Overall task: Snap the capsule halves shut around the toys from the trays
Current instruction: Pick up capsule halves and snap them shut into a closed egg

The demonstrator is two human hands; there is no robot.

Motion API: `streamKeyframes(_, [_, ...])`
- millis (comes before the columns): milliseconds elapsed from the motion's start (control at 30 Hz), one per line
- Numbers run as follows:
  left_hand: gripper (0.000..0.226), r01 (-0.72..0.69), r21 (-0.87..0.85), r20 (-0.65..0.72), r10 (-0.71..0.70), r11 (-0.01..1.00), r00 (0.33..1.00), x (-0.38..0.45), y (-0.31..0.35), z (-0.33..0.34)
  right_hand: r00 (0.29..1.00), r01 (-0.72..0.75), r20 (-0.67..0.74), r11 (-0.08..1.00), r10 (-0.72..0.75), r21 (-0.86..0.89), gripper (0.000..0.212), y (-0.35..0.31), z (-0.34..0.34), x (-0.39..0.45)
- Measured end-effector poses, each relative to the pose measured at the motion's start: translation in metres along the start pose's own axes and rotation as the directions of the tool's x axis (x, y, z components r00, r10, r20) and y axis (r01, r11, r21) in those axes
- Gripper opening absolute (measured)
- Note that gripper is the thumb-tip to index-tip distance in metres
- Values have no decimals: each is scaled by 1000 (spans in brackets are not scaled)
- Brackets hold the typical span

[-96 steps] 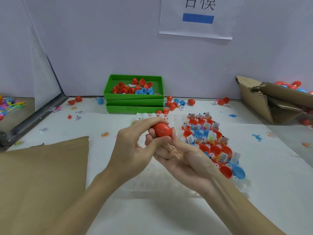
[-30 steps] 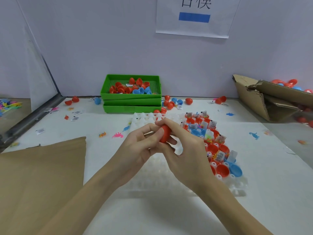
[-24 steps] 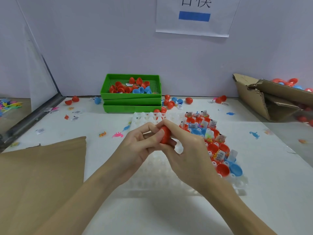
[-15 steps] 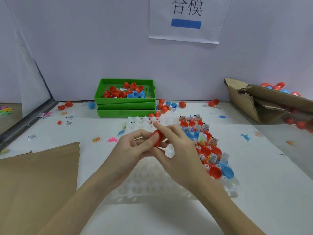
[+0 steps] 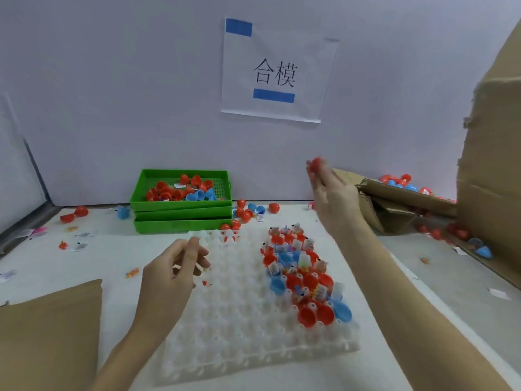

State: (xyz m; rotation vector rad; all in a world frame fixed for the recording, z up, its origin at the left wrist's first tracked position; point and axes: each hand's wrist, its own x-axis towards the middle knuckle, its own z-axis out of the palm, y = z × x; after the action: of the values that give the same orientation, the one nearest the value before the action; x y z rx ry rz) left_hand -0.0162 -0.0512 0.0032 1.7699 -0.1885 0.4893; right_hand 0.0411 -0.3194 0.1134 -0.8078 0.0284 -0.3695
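My right hand (image 5: 329,193) is raised high at the right and holds a closed red capsule (image 5: 315,164) at its blurred fingertips. My left hand (image 5: 172,273) hovers over the left part of the clear plastic tray (image 5: 231,328), fingers loosely curled and holding nothing. The tray's right columns hold red capsule halves (image 5: 307,316) and blue capsule halves (image 5: 342,311) with small toys and paper tags in them. Its left wells look bare.
Stacked green trays (image 5: 183,217) with loose capsule halves stand at the back. A torn cardboard box (image 5: 394,201) with finished capsules lies at the right, and a tall cardboard wall (image 5: 493,165) beside it. Brown paper (image 5: 48,334) covers the near left. Loose capsules and toys dot the table.
The two hands have parted. My right hand has lifted the red capsule up and to the right, toward the cardboard box. My left hand has let go and stayed over the tray.
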Motion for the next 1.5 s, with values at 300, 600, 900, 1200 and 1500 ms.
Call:
streamKeyframes(300, [35,17,135,92,-30,991,995,4,-14,1,978,-210,-67,892,200,-399,39,8,-32,58])
streamKeyframes(600, [30,-84,239,140,52,967,989,1,-15,4,917,361,364,50,163,-931,14,67,-40,-4])
streamKeyframes(900, [39,-51,215,217,3,975,976,-2,-11,4,795,559,390,-312,465,-768,18,58,-39,-11])
streamKeyframes(1200, [46,-79,227,275,13,971,961,-5,-7,4,775,586,376,-353,508,-730,21,59,-35,-6])
streamKeyframes(1500, [18,-104,232,270,39,967,962,-5,-7,4,750,659,632,-130,194,-741,18,61,-29,-40])
